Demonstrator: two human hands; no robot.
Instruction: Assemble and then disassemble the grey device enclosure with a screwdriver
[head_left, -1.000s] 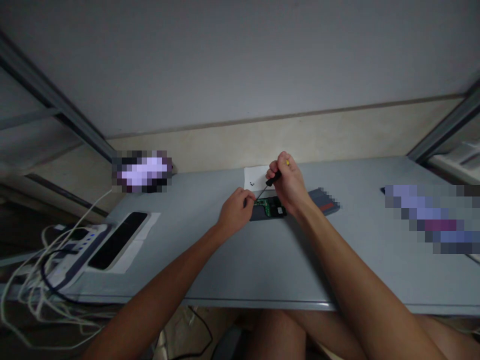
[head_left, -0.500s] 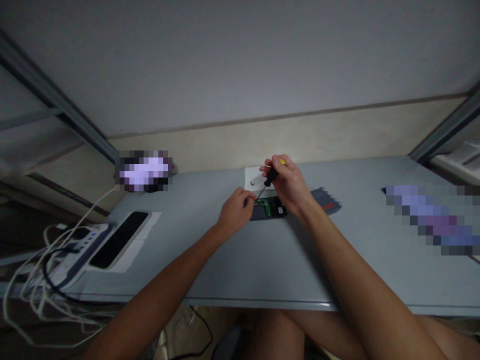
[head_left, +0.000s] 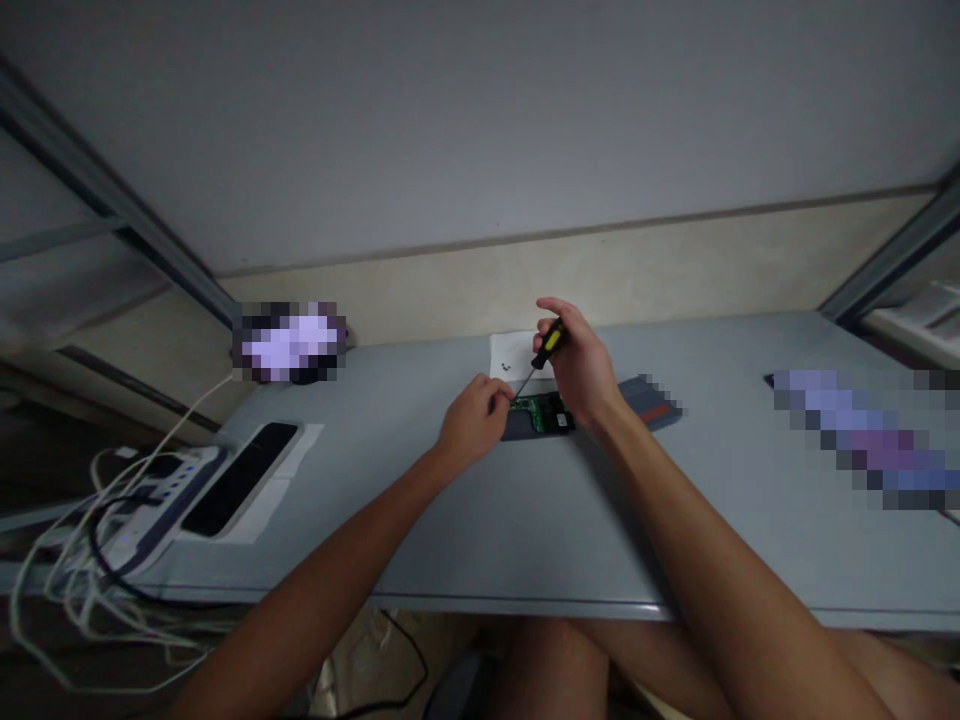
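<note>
Regripped since a moment ago, the screwdriver is being pinched by the right hand.
Just below that grip, the opened device is being held pinched by the left hand.

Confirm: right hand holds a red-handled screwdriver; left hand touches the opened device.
Wrong colour: the head view shows the screwdriver in the right hand has a yellow and black handle, not red. The left hand touches the opened device.
</note>
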